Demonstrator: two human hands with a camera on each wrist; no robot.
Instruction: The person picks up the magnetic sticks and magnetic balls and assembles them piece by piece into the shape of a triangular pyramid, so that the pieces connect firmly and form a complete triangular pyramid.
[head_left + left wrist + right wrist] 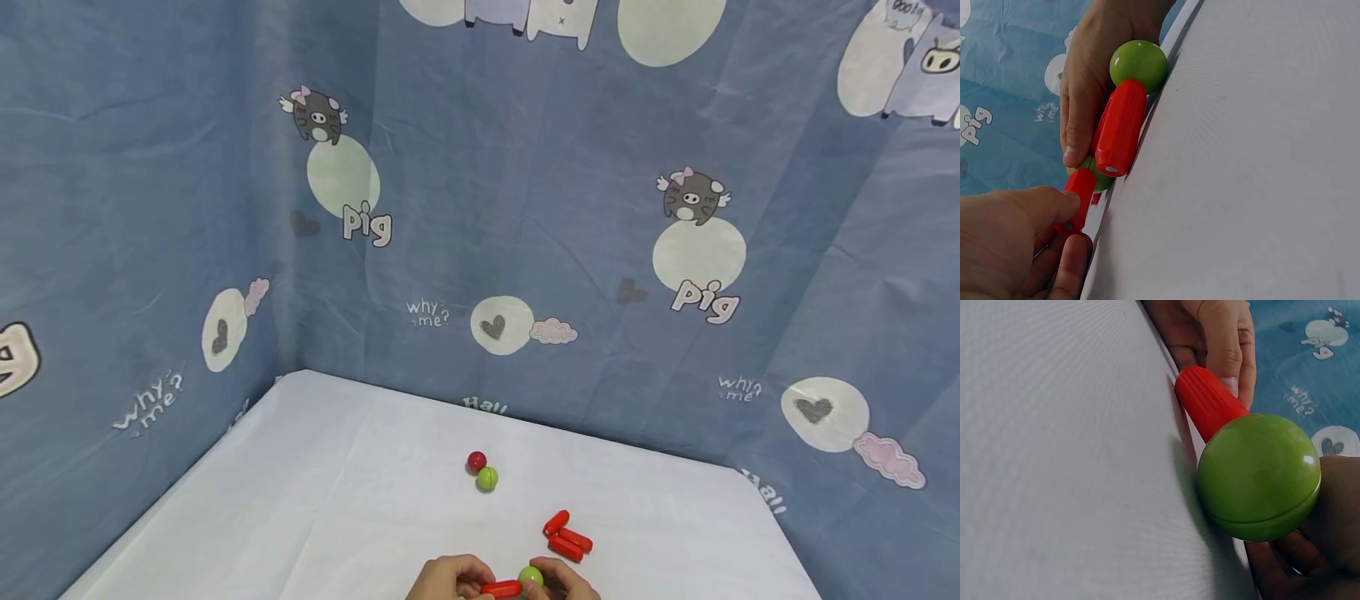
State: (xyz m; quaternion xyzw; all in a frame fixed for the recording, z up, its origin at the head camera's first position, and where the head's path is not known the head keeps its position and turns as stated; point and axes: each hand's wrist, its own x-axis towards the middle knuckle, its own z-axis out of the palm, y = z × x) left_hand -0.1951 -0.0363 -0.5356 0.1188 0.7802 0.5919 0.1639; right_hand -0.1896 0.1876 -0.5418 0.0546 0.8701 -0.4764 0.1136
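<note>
My left hand (446, 577) pinches a red magnetic rod (501, 589) between thumb and fingers at the bottom of the head view. That rod's other end meets a green ball (531, 577), which my right hand (566, 579) holds with its thumb in front. The left wrist view has the pinched rod (1079, 200) against a partly covered green ball (1104, 181). Nearer that camera, another red rod (1121, 128) with a metal tip joins a second green ball (1139, 67). In the right wrist view, a green ball (1260, 478) and red rod (1210, 403) touch, beside both hands.
Three loose red rods (566, 547) lie close together on the white tabletop (390, 492), just beyond my right hand. Farther back, a dark red ball (477, 462) rests by a green ball (487, 478). Blue printed cloth (525, 208) hangs behind and at the left.
</note>
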